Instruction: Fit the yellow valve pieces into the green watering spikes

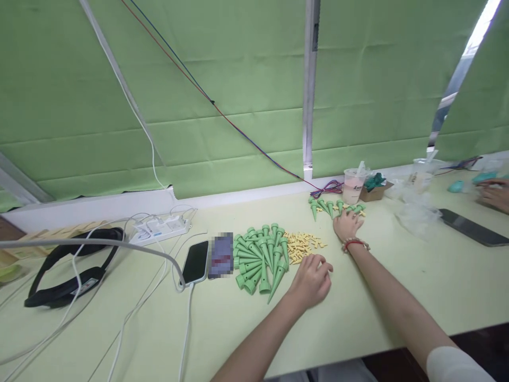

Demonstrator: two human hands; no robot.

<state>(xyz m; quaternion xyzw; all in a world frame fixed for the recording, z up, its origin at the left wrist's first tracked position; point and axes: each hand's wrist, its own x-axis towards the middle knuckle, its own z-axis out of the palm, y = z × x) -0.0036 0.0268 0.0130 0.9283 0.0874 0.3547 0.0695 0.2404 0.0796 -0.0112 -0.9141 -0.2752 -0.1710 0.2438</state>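
Note:
My left hand (312, 280) hovers just in front of a heap of small yellow plastic pegs (300, 245). Its fingers are loosely bent, the thumb stands apart, and I see nothing in them. Left of it, many green hollow plastic cone spikes (262, 254) lie fanned out in a pile. My right hand (345, 227), wearing a red bracelet, reaches farther back to a row of green spikes with yellow pegs (330, 206). Its fingers are spread, with the tips at the spikes there. The fingers partly cover the nearest spikes.
Left are phones (196, 262), loose white cables, a power strip (161, 229) and a black neck-worn device (75, 265). Behind the row stand a drink cup (353, 185) and a small cardboard box (374, 191). At right are plastic bags, a dark phone (473, 227) and another person's hand (495, 193).

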